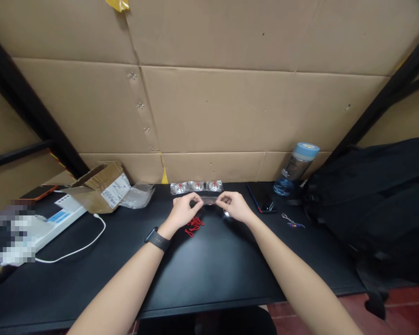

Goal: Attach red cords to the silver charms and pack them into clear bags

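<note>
Red cords (194, 225) are being seen on the black table (209, 274); beyond them, a clear packet (210, 200) is being pinched — left hand (185, 208) at one end, right hand (234, 205) at the other.

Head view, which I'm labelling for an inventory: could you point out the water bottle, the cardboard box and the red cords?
Water bottle (292, 171): head view, on its clear body below the blue lid.
Cardboard box (115, 191): head view, on its white label.
Red cords (196, 223): head view, mid-pile.
</note>
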